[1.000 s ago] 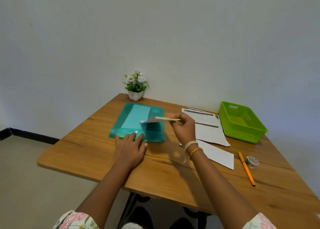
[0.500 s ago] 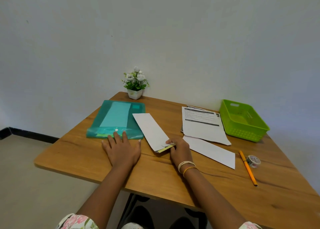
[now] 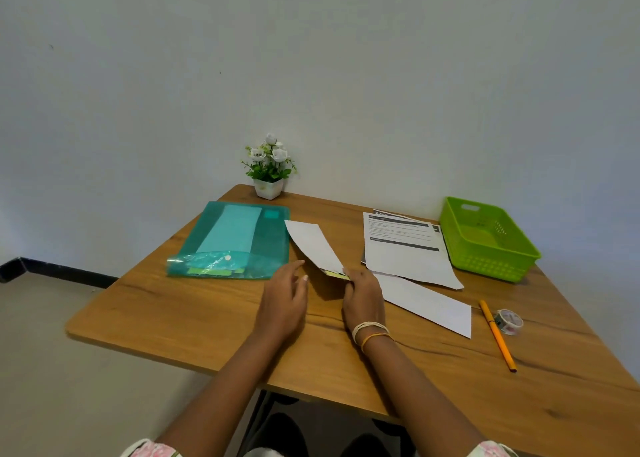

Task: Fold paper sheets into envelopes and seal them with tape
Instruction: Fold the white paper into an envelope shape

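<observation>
Where the wooden table (image 3: 207,321) meets the two forearms, right hand (image 3: 363,294) pinching the near end of a folded white sheet (image 3: 313,245), along with a thin yellow-green strip (image 3: 337,274) under that end. Sheet angled, far end lifted toward 11 o'clock, its corner reaching the edge of the teal folder (image 3: 273,248). Left hand (image 3: 284,300) just beside the sheet at its 8 o'clock, fingers straight and relaxed, grasping nothing; fingertips near the sheet's lower edge, contact not clear enough to tell. Bangles (image 3: 370,332) on the right wrist.

At 10 o'clock from the hands, teal folder lying flat, with a pale insert inside and a white snap button on its flap. At 12 o'clock, by the wall, small potted plant (image 3: 269,169) with white flowers in a white pot. At 1 o'clock, printed pages (image 3: 405,248) stacked flat. At 3 o'clock, just beside the right hand, a second white folded sheet (image 3: 429,304) flat on the wood, partly tucked under the printed pages. At 2 o'clock, green basket (image 3: 485,238) near the table's right edge, close to the printed pages. Farther out at 3 o'clock, orange pencil (image 3: 497,335) lying lengthwise, and tape roll (image 3: 508,321) just beside it on the right.
</observation>
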Tool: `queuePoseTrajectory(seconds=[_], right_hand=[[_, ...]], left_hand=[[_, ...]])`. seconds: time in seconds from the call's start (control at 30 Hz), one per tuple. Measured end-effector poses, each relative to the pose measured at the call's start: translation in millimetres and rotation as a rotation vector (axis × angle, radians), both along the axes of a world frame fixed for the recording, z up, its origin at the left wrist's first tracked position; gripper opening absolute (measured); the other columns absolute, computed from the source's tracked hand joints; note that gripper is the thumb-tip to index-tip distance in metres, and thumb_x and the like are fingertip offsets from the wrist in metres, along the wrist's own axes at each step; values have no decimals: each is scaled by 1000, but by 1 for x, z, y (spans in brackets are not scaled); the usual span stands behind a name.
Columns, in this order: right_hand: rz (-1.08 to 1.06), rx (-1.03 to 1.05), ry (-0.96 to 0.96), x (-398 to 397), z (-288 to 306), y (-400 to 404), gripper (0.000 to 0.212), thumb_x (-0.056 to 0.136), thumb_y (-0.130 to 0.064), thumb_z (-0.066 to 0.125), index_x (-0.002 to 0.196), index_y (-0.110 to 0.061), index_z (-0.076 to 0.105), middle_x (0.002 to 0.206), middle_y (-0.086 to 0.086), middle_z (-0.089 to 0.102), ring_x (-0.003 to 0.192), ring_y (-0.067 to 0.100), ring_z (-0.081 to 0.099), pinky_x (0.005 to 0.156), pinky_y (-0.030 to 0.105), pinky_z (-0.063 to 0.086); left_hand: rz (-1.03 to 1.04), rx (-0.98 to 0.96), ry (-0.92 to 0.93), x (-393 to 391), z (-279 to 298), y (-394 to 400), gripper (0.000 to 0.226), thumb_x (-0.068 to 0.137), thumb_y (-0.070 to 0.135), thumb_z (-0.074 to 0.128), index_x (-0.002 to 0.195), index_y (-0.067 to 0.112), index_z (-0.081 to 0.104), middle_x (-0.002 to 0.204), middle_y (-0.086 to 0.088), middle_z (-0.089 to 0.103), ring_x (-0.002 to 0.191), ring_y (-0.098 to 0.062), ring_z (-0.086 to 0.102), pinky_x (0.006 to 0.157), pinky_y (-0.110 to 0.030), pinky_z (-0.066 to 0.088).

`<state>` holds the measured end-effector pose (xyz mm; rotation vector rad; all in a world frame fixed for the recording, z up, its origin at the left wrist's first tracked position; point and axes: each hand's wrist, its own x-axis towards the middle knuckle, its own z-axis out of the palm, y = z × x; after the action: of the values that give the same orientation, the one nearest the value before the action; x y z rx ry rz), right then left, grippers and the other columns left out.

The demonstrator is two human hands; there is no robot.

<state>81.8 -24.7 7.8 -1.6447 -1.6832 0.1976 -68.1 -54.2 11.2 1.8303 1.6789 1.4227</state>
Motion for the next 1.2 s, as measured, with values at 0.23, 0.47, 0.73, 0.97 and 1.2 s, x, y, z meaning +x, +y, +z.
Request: queuePoseTrajectory(seconds=[0.23,0.47,0.73,0.97,1.2], right_hand=[[55,-34,-62,7,-6,-6,40,87,1,53,123,-14,63,128,3,59,119,18,52,100,23,41],[81,-32,14,14,-6,-13,46,81,8,49,121,-10,62,125,5,62,114,19,57,96,20,41],[-13,-40,62,13,-5,-13,34,84,4,53,110,-12,68,116,4,61,103,17,59,84,18,45],[-42,-63,39,16,-7,-17,29,88,-4,55,112,-13,68,113,4,60,104,17,58,84,22,50],[273,-106,-187,20,-2,-5,38,93,-23,56,131,-15,56,136,4,55,124,19,50,104,27,38]], left_hand=[[49,-97,-55,20,-6,14,31,100,26,46,122,13,64,117,-4,65,101,-10,56,79,-23,44],[150,-109,265,24,-15,13,33,92,34,57,120,18,65,140,-2,51,123,-16,49,102,-37,40],[69,-272,400,21,-15,21,52,87,52,58,134,29,54,147,5,44,137,-14,36,114,-40,23],[99,-203,311,20,-13,19,40,88,43,63,123,24,64,131,3,61,121,-14,52,103,-35,37],[67,-187,328,21,-19,19,30,96,35,52,121,26,64,132,6,60,125,-13,49,111,-41,31]])
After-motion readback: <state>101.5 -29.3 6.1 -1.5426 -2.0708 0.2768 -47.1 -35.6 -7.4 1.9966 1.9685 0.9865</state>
